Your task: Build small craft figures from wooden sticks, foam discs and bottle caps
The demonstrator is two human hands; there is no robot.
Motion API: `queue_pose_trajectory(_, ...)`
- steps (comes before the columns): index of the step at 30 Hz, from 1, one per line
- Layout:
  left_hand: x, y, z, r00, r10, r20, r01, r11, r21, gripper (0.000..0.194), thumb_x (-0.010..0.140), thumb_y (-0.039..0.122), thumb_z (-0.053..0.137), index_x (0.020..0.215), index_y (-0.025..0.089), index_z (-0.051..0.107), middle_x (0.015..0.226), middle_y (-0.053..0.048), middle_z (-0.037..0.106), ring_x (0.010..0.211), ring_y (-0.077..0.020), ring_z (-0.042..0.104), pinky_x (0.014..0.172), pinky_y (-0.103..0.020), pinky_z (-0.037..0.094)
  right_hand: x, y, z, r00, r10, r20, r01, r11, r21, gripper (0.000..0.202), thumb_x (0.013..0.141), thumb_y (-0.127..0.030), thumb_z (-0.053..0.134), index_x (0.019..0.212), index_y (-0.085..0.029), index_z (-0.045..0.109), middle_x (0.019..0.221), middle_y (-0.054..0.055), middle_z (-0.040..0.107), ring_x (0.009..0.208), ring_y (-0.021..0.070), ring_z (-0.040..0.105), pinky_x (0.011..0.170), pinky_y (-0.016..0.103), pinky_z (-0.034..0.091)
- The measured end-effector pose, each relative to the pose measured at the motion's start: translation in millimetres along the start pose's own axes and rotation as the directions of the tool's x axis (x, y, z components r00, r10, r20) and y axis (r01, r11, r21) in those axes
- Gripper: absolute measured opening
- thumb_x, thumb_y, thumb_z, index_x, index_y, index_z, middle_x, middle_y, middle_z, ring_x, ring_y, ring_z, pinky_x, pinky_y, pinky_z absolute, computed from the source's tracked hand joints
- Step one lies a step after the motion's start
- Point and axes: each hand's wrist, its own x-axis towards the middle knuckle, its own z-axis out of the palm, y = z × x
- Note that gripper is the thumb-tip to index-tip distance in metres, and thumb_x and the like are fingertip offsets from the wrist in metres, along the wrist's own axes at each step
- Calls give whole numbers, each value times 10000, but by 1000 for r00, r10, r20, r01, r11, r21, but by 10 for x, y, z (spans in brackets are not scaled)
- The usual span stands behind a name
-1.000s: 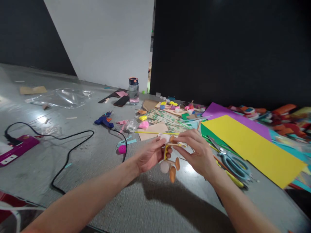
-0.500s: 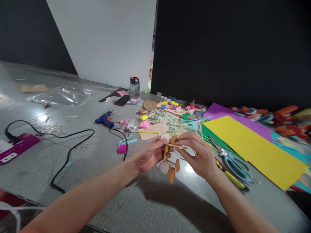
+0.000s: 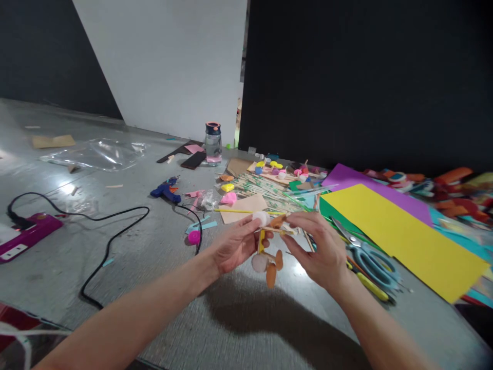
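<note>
Our left hand (image 3: 236,246) is closed on a small craft model of pale thin sticks, a yellow strip, white round pieces and orange oval pieces (image 3: 262,241), its thumb pressing on the upper white round piece. The model is above the grey table (image 3: 181,329), between our two hands, with a lower white round piece (image 3: 259,263) and two orange ovals hanging beneath the yellow strip. Our right hand (image 3: 321,249) is at the model's right side, thumb and fingers parted around the end of a pale stick and an upper orange oval; we cannot tell whether they grip either one.

Behind our left hand lie a flat, round, bright pink piece (image 3: 194,237) and a blue glue gun (image 3: 165,193) with a black cord. Farther left, a black cable (image 3: 131,218) runs from a magenta power strip (image 3: 33,236). Just beyond our right hand are scissors with light-blue handles (image 3: 373,261), beside a yellow-handled tool (image 3: 372,287) and a large flat yellow sheet (image 3: 404,239) that partly covers a purple sheet (image 3: 379,192). A clear bottle with a dark lid (image 3: 213,148) stands upright near the wall panels.
</note>
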Motion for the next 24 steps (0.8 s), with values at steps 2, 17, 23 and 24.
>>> queue_pose_trajectory(2, -1, 9, -3, 1000, 9, -4, -9, 1000, -4, 222, 875, 228, 734, 1058, 111, 689, 963, -68, 701, 792, -125, 661, 755, -258, 506, 0, -6, -21, 999, -17, -34, 16, 999, -30, 417, 868, -98, 704, 1239, -219, 556, 1113, 104, 666, 1032, 247, 655, 851, 409, 549)
queue_pose_trajectory(17, -45, 13, 19, 990, -70, 122, 53, 989, 138, 284, 822, 261, 779, 1048, 125, 674, 935, -58, 654, 773, -129, 611, 711, -257, 474, 84, -2, -45, 663, 541, 518, -721, 272, 638, 132, 841, -319, 763, 836, -202, 702, 799, 11, 723, 707, 134, 667, 666, 254, 537)
queue_pose_trajectory(23, -77, 10, 64, 988, -131, 81, 113, 973, 203, 354, 676, 224, 877, 938, 139, 654, 814, -15, 631, 695, -109, 558, 682, -249, 438, 87, -17, -81, 589, 495, 639, -786, 169, 595, 123, 822, -280, 785, 827, -180, 714, 792, 21, 724, 715, 124, 666, 668, 237, 517)
queue_pose_trajectory(24, -82, 11, 78, 988, -140, 58, 125, 969, 213, 363, 659, 226, 884, 925, 139, 652, 789, -6, 621, 679, -107, 549, 677, -252, 436, 89, -23, -83, 592, 494, 637, -784, 168, 598, 112, 815, -266, 790, 823, -182, 717, 791, 15, 723, 714, 117, 664, 667, 227, 515)
